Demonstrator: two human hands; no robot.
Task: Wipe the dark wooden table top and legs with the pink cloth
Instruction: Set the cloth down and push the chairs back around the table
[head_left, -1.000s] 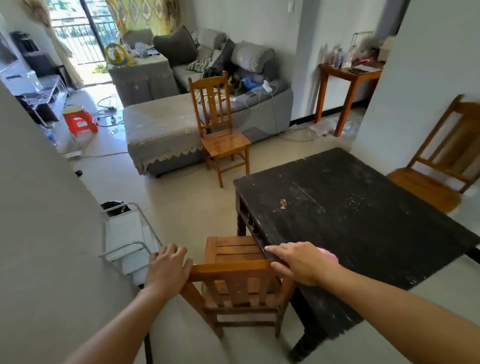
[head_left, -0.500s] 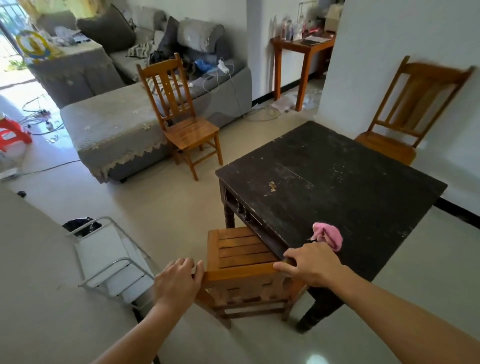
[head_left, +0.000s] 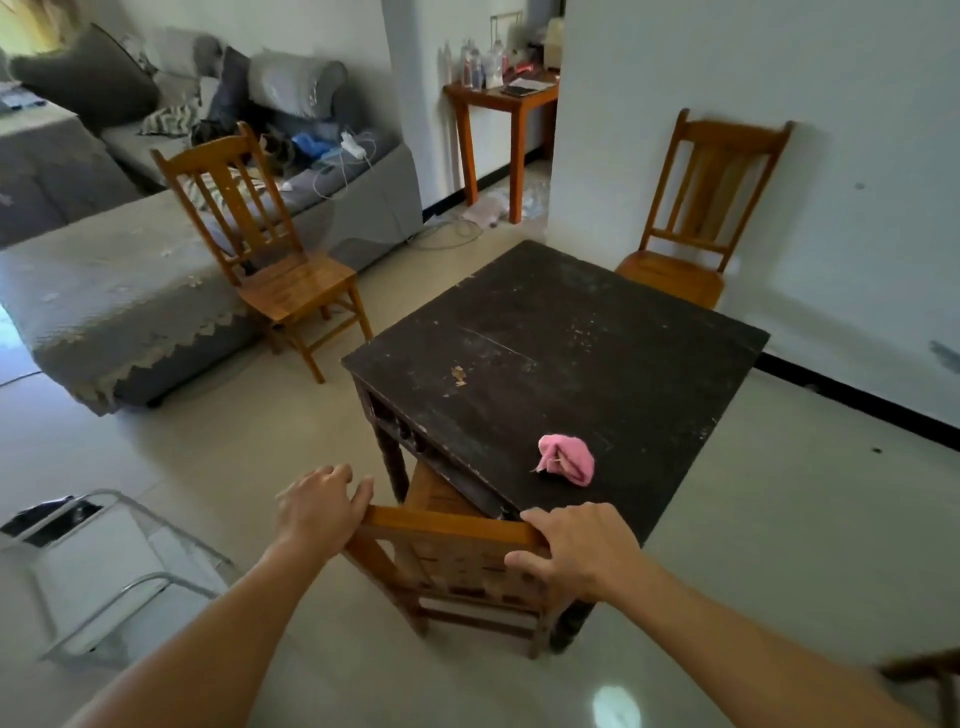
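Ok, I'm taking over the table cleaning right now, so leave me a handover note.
Left-hand grip: on the chair's left top corner; hold unclear.
Right-hand grip: holds the chair's top rail.
Pink cloth: bunched on the dark table top near the front edge, in neither hand.
Done: no wiping evident.
Left: take the cloth, wipe top and legs.

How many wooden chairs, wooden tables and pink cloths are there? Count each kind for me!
Wooden chairs: 3 (nearest chair, chair by the sofa, chair by the wall)
Wooden tables: 2 (dark table, side table)
Pink cloths: 1 (pink cloth on the dark table)
Total: 6
A brown bit at the bottom right is too cut off to count.
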